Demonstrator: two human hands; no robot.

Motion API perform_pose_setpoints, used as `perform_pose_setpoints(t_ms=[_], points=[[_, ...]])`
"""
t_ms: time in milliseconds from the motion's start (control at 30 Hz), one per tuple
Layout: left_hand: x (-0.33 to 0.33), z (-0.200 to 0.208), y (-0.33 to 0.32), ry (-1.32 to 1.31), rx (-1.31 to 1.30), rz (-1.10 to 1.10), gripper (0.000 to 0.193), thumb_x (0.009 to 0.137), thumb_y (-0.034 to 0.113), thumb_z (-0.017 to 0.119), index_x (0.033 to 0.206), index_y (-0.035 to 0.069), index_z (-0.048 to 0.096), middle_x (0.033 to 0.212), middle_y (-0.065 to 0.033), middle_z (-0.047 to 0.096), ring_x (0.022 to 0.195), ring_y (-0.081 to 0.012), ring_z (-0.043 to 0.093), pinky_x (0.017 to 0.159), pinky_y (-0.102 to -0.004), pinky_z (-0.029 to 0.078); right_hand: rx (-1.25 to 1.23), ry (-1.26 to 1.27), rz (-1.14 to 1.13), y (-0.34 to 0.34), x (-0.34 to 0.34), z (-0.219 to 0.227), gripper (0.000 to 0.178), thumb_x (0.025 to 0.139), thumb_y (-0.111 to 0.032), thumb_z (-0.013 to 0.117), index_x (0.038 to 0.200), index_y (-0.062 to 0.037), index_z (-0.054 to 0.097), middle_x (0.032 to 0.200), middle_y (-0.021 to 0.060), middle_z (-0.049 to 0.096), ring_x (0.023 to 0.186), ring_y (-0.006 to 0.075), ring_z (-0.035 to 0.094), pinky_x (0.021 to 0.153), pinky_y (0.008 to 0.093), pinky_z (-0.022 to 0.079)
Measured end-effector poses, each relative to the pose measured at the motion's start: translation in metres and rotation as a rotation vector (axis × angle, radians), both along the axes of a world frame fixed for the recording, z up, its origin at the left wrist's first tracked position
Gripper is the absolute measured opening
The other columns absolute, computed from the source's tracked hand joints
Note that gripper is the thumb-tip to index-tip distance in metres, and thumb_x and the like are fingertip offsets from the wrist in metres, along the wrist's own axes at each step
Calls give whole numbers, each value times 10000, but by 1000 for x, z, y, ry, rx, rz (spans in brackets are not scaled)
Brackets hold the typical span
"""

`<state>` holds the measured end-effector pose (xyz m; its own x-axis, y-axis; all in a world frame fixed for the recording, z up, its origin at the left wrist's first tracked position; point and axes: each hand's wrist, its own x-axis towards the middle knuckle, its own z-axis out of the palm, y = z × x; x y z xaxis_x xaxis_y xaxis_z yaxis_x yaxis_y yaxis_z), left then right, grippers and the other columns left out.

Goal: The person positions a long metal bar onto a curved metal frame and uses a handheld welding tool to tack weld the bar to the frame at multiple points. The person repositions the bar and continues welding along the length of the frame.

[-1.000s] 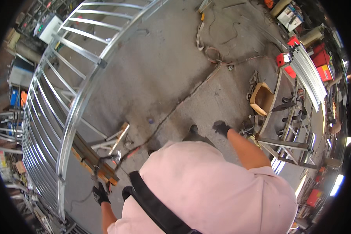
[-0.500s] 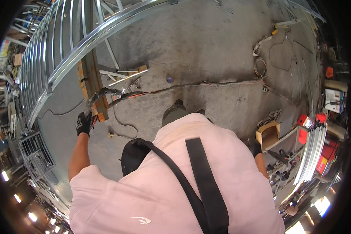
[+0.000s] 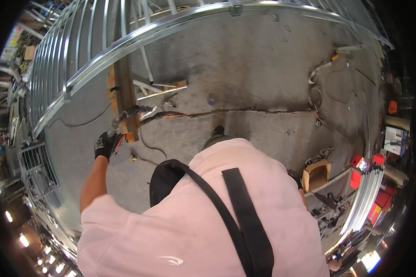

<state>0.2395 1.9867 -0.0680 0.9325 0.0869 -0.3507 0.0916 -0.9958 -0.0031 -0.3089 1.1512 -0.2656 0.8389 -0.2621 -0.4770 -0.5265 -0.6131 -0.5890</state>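
Observation:
My left hand (image 3: pixel 106 145), in a black glove, is closed around the end of a dark sheathed cable (image 3: pixel 124 119), beside the near end of a rusty steel beam (image 3: pixel 123 90). A thin red piece (image 3: pixel 120 143) sticks out by the fingers; its kind is not clear. From there the cable passes over the beam and runs right along the floor, with orange-red line showing in places. My right hand (image 3: pixel 296 177), also dark-gloved, is low at my right side near a cardboard box (image 3: pixel 317 176). My shirt hides most of it, and its fingers do not show.
A long galvanized barred frame (image 3: pixel 138 39) arches across the far left and top. Metal offcuts (image 3: pixel 162 92) lie right of the beam, and a loose hose (image 3: pixel 152 147) curls nearer me. At right, a rack (image 3: pixel 330 189) stands beside white tubes (image 3: pixel 363 201) and red boxes.
The view has shifted, so the frame reaches further across the top. My left hand stays by the beam's end. My right hand has gone further behind my shirt.

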Motion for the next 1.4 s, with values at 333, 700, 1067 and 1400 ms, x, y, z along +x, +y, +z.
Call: perform_pose_setpoints(t_ms=[333, 700, 1067, 1400], points=[[-78, -69, -23, 15, -210, -10, 333, 966, 369, 659, 1064, 55, 713, 1038, -247, 719, 990, -467, 681, 843, -553, 540, 195, 302, -462, -6, 19, 76, 392, 950, -260, 726, 1253, -11, 704, 1155, 117, 737, 1064, 246, 690, 909, 398, 554], [-74, 52, -209, -88, -561, -474, 308, 929, 334, 743, 1044, 50, 708, 945, -210, 698, 905, -439, 682, 759, -515, 548, 545, 225, -748, 18, 183, 139, 298, 1041, -213, 659, 1307, -78, 646, 1072, 81, 732, 935, 226, 727, 818, 366, 592], [-48, 145, -556, 49, -646, -1279, 322, 886, 281, 782, 1121, 67, 731, 938, -181, 699, 831, -413, 692, 714, -491, 556, 1724, -191, -1011, 19, 346, 158, 563, 1059, -516, 573, 1357, -39, 599, 1209, 119, 719, 1025, 242, 721, 901, 448, 596], [-107, 251, -862, 157, -549, -1835, 416, 886, 388, 766, 1171, 87, 738, 915, -113, 730, 785, -331, 726, 701, -430, 597, 2149, -959, -1004, -264, 249, 48, 933, 980, -804, 379, 1402, -1, 597, 1200, 217, 718, 1047, 378, 698, 959, 483, 575]])
